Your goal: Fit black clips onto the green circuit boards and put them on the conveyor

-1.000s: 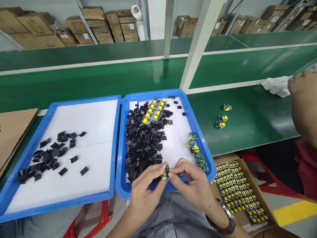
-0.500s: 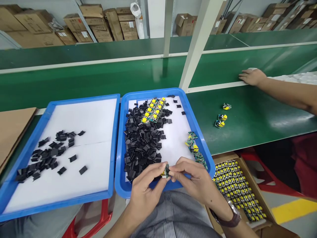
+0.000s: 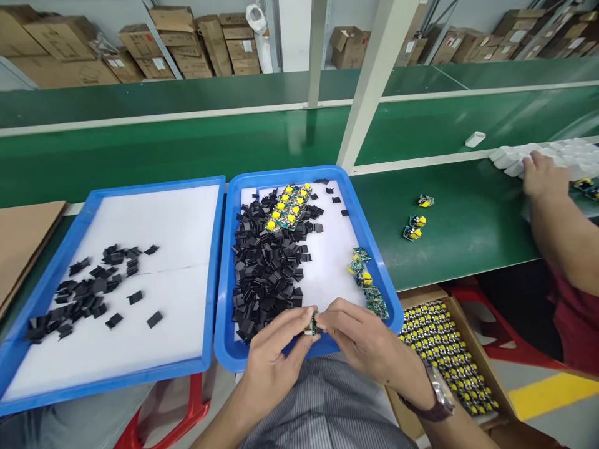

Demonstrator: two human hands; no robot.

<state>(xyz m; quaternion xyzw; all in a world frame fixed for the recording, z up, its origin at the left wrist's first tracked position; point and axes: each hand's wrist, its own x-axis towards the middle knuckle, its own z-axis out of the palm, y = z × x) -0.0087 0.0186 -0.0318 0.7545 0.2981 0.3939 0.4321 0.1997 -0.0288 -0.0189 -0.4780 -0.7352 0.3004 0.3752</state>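
Between my two hands, over the near edge of the right blue tray [image 3: 223,293], is a small circuit board [image 3: 313,323]. My left hand [image 3: 276,349] pinches it between thumb and fingertips. My right hand [image 3: 362,340] presses its closed fingertips against the board's right side; whether a small black piece is between them is hidden. A heap of black plastic pieces [image 3: 266,268] fills the tray's left side. On the heap rests a panel of boards with yellow components [image 3: 289,207]. Several loose circuit boards [image 3: 367,284] lie along the tray's right side.
A second blue tray [image 3: 216,249] with scattered black pieces [image 3: 88,290] stands left. Right, several yellow-topped boards [image 3: 414,227] lie on the green bench [image 3: 468,224]. A co-worker's hand [image 3: 545,174] is at white housings [image 3: 561,156]. A carton of boards [image 3: 449,355] sits below.
The co-worker's hand has moved right to the white housings, and a white piece now lies on the green surface where it was. My hands stay on the board with barely any shift.
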